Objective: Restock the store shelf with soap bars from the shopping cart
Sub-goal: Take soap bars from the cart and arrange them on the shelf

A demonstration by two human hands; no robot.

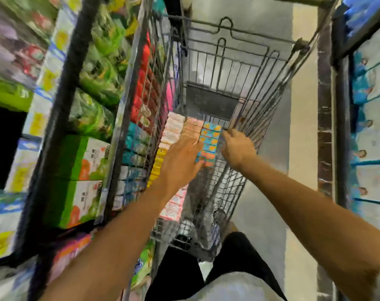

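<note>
I see the dark-framed store shelf (61, 109) on the left, packed with green and white cartons, and beside it the grey wire shopping cart (239, 68) with rows of soap bars left on its floor. My judgement: restocking is far from finished. The blue-and-orange soap bar row (209, 139) lies between my hands. My left hand (180, 161) presses flat against it; my right hand (236, 148) curls at its far end, grip unclear.

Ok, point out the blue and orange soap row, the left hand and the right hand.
blue and orange soap row (210, 137): head view, top face of a middle bar.
left hand (181, 158): head view, back of the hand.
right hand (239, 148): head view, back of the hand.
</note>
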